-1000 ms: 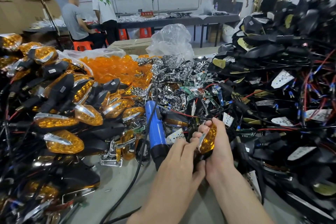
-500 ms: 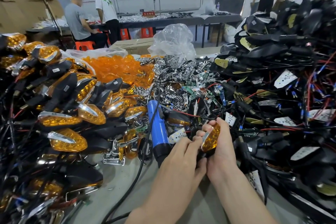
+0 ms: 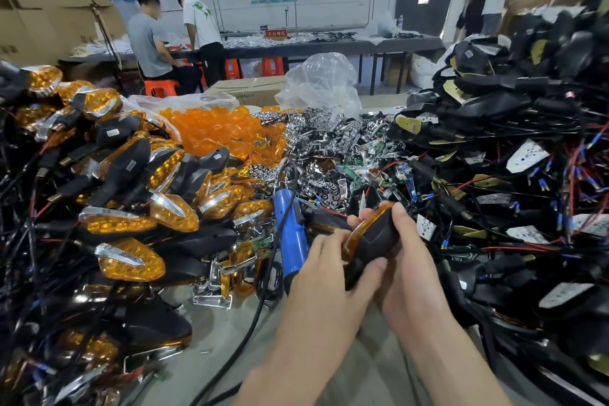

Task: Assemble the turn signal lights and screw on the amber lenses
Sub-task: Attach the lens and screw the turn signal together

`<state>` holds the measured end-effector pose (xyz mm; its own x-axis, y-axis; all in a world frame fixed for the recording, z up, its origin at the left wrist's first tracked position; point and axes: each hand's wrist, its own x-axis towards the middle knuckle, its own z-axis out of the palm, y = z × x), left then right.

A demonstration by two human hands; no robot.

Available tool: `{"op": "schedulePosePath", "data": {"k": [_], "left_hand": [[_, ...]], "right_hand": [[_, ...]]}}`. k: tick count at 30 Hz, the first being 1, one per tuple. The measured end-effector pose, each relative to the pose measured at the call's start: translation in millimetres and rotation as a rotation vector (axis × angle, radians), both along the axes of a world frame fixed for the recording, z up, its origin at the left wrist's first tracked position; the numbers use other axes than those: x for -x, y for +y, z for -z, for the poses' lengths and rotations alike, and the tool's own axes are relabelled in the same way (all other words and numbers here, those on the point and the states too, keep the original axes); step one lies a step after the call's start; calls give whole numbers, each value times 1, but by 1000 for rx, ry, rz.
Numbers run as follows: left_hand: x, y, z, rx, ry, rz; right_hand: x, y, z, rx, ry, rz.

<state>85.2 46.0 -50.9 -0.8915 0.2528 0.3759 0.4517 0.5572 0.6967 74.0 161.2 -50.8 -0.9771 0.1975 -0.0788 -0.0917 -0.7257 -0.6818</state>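
The fingers [image 3: 400,220] hide much of the turn signal light [image 3: 375,241], seemingly a black shell with an amber rim. Both the left hand [image 3: 324,273] and right hand [image 3: 408,262] grip it near the blue screwdriver [image 3: 291,234].

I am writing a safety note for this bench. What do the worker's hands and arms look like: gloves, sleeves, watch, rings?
Both the left hand and the right hand are bare, without gloves. The forearms are bare too; no sleeve reaches into view. No watch, bracelet or ring shows on the visible sides.
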Motion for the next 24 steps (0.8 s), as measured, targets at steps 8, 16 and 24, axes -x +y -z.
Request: {"op": "schedulePosePath", "data": {"k": [8,16,24], "left_hand": [[-3,3,-3,-213,-255,192],[-1,-7,-7,-126,-132,158],[9,-25,-2,-69,-66,-102]], "right_hand": [[-2,-1,-3,-55,73,42],[-2,-4,-1,-15,96,86],[1,3,-2,-10,-7,170]]}}
